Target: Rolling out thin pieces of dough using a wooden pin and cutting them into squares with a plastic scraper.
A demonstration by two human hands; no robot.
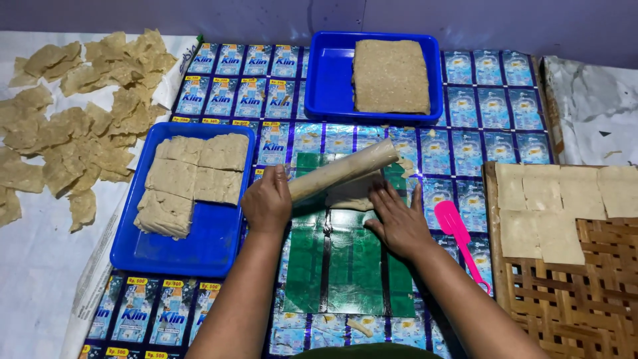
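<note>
Work surface: I see a glossy blue printed sachet-sheet mat [478, 126] covering the middle, slick and crinkled, with a green shiny plastic sheet [352, 266] laid on it.
Woven tray: a brown bamboo lattice tray [571, 292] at my right carries thin pale square dough sheets [558, 206], flat and edge to edge.
Near tub: a blue rectangular plastic tray [193, 256] at my left holds stacked beige dough slabs [189, 179], coarse-grained and thick.
Far tub: a second blue plastic tray [325, 80] holds one large rough tan dough block [391, 75].
Scraps: torn, dry-looking tan pieces [73, 126] lie scattered on the white sheet at far left.
Roller: a long pale cylindrical rolling pin [342, 169] lies slanted over a small beige dough piece [352, 196] on the green sheet.
Left hand: my left hand [267, 203] is wrapped closed around the roller's near end.
Right hand: my right hand [399, 223] is spread flat, fingers wide, pressing by the dough piece, holding nothing.
Scraper: a pink plastic spatula [458, 233] lies just beside my right hand.
Risk: I judge the slick green sheet may slide or bunch under uneven pressure; the slanted pin could thin one edge and tear the crumbly dough, or catch my flat fingers.
</note>
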